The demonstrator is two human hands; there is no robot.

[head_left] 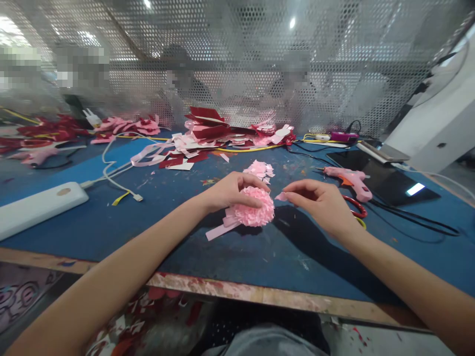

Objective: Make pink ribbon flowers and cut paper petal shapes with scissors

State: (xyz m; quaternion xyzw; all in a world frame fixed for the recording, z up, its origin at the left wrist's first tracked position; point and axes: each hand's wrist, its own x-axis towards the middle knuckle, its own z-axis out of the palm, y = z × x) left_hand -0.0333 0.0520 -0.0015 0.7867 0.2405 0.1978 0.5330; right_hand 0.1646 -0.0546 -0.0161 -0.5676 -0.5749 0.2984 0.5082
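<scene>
My left hand (235, 192) is closed round the upper left side of a round pink ruffled ball (256, 210), thumb across its top. Pink ribbon strips (222, 231) stick out from under the ball toward the lower left. Just right of the ball, my right hand (315, 200) pinches a small pink petal-like piece (281, 196) between thumb and fingertips, a little apart from the ball. Behind the ball lies a small pile of similar pink pieces (260, 169). Red-handled scissors (356, 206) are partly hidden behind my right wrist.
A pink glue gun (351, 182) with a black cord lies at right beside a dark tablet (386, 175). Red and pink scraps (215, 133) are heaped at the back. A white power bank-like box (44, 207) with cables (115, 173) lies left. The blue table (178, 252) has a worn front edge.
</scene>
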